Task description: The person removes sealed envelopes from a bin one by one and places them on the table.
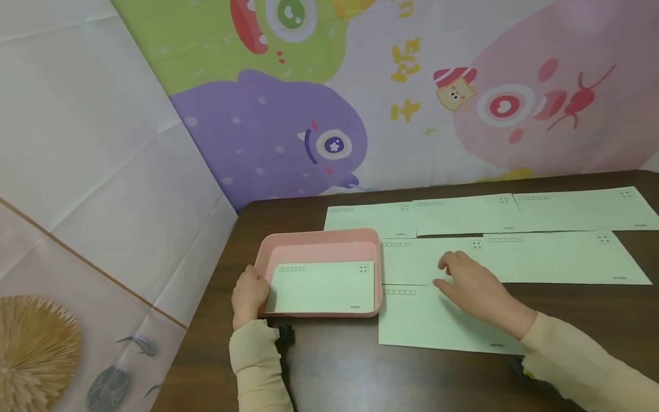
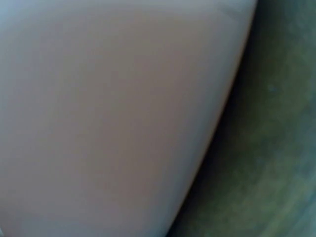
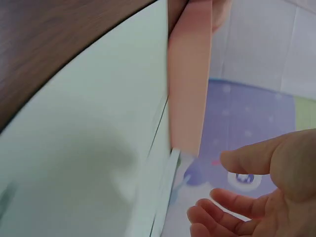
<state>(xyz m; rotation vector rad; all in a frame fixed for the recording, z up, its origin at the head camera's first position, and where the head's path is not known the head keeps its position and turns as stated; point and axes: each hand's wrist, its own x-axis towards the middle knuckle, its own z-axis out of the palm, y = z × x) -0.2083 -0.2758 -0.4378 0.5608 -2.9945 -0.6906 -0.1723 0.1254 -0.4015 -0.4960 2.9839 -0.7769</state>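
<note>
A pink tray [image 1: 324,236] stands on the table, with pale green envelopes [image 1: 321,289] lying inside it, printed side up. At the tray's left wall, my left hand [image 1: 249,294] grips the rim. The left wrist view is a blur of close surface, with no fingers to make out. My right hand [image 1: 473,286] is above the envelopes [image 1: 437,323] laid out to the right of the tray. In the right wrist view, the thumb and fingers of that hand [image 3: 256,192] are loosely bent and apart, with nothing between them.
Several pale green envelopes [image 1: 571,257] lie in rows on the dark wooden table [image 1: 340,366], some edges overlapping. A cloth with cartoon figures [image 1: 288,131] hangs behind the table. A white sheet [image 1: 103,114] covers the wall at left.
</note>
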